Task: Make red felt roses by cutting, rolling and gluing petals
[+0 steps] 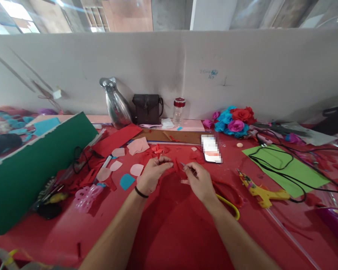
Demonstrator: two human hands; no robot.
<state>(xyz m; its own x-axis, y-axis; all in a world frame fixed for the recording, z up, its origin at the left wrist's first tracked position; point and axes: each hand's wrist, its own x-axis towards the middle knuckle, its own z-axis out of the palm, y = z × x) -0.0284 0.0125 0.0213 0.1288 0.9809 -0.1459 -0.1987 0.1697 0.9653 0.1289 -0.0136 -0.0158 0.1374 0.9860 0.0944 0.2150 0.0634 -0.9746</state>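
Over the middle of the red table [174, 232], my left hand [154, 172] has its fingers curled together, with small red material near the fingertips. My right hand [197, 178] is closed in a pinch on something small and thin that I cannot make out. A narrow gap separates the two hands. Left of my left hand lie pink petal-shaped pieces [136, 170] and a blue one [127, 182]. Scissors with a yellow-edged handle [232, 208] lie partly behind my right forearm. A phone [211, 149] rests beyond my right hand.
A yellow glue gun [266, 194] and green sheet [293, 170] with black cables lie right. Paper flowers [236, 120] stand behind. A green box [39, 168] borders the left. Along the wall are a steel jug [116, 105], dark bag [147, 108] and glass jar [179, 111].
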